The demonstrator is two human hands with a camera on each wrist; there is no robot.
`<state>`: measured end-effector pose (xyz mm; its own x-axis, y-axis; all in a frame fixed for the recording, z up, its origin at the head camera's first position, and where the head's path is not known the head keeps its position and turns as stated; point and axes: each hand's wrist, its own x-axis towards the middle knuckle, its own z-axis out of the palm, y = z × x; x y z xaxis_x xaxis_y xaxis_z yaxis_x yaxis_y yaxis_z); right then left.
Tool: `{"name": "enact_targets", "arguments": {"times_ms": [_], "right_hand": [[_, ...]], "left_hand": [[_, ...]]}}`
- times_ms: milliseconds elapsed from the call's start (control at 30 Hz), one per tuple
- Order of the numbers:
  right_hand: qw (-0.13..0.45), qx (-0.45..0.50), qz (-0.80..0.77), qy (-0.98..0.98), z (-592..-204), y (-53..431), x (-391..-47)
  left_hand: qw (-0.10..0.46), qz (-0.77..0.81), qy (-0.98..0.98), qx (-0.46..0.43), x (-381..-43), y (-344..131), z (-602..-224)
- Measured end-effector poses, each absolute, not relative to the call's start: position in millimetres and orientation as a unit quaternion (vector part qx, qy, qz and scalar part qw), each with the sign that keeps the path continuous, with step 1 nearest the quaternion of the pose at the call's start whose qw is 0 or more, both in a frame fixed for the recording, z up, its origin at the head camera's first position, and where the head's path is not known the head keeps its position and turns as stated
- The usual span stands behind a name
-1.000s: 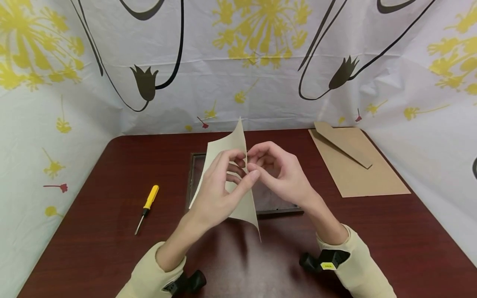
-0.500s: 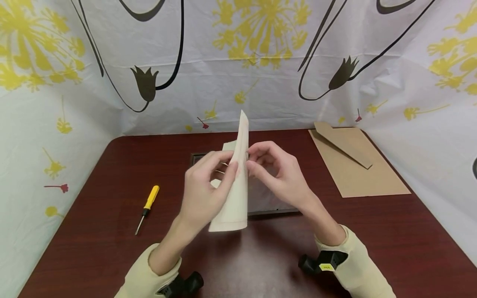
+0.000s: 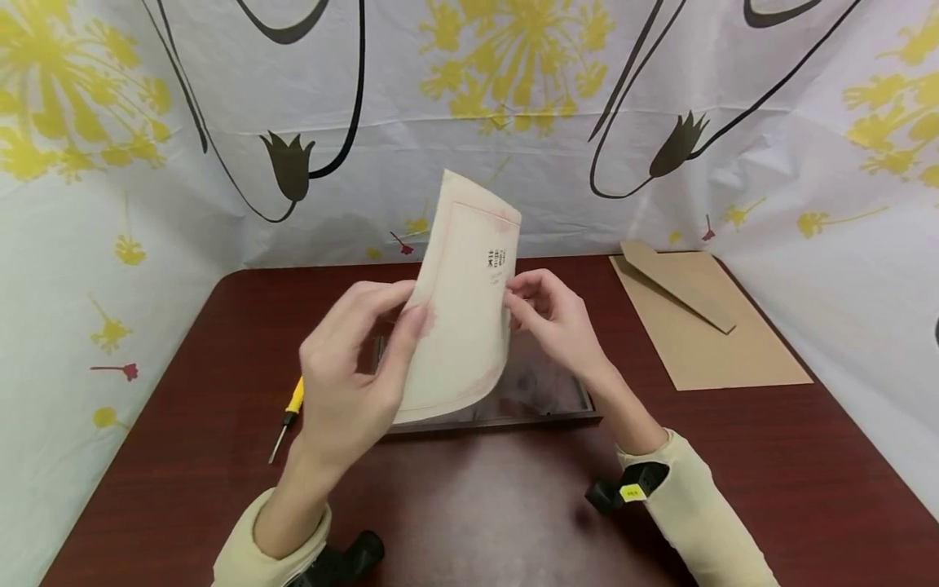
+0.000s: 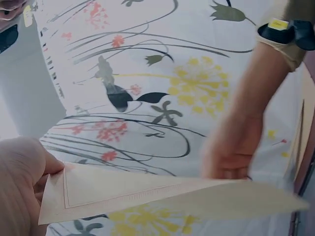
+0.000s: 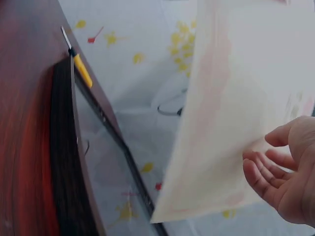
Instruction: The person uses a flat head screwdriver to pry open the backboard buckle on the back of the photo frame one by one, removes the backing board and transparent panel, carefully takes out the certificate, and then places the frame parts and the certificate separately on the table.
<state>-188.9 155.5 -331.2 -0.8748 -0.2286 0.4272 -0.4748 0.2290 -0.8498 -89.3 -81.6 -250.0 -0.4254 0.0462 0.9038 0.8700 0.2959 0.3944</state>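
Observation:
A cream sheet of paper (image 3: 462,326) with a thin red border and small dark print stands raised and slightly bowed at the centre of the head view. My left hand (image 3: 348,371) pinches its left edge between thumb and fingers. At the opposite edge, my right hand (image 3: 553,322) has its thumb and fingertips on the paper; the fingers are loosely curled. Beneath the sheet lies a dark picture frame (image 3: 528,421), partly hidden by the paper and the hands. The right wrist view shows the frame's dark side (image 5: 61,147) close up.
A yellow-handled screwdriver (image 3: 293,403) lies left of the frame, its handle partly behind the left hand. At the back right, a brown backing board (image 3: 741,350) lies flat with a folded cardboard strip (image 3: 675,281) on it. Patterned cloth (image 3: 469,139) surrounds the table (image 3: 469,505).
The sheet has turned from nearly edge-on, with its printed face now towards the head camera, and has risen. My left hand has moved left to its left edge; my right hand has shifted slightly.

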Motion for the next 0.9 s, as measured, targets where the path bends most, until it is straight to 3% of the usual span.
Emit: {"name": "enact_targets", "arguments": {"times_ms": [300, 633, 900], "right_hand": [[0.003, 0.146, 0.582, -0.800, -349, 173, -213], [0.035, 0.124, 0.625, -0.770, -362, 188, -230], [0.059, 0.126, 0.623, -0.770, -365, 201, -236]], "left_hand": [[0.448, -0.511, -0.655, -0.331, -88, -90, -240], [0.447, -0.532, -0.662, -0.282, -100, -104, -242], [0.413, -0.563, -0.673, -0.244, -124, -118, -257]]}}
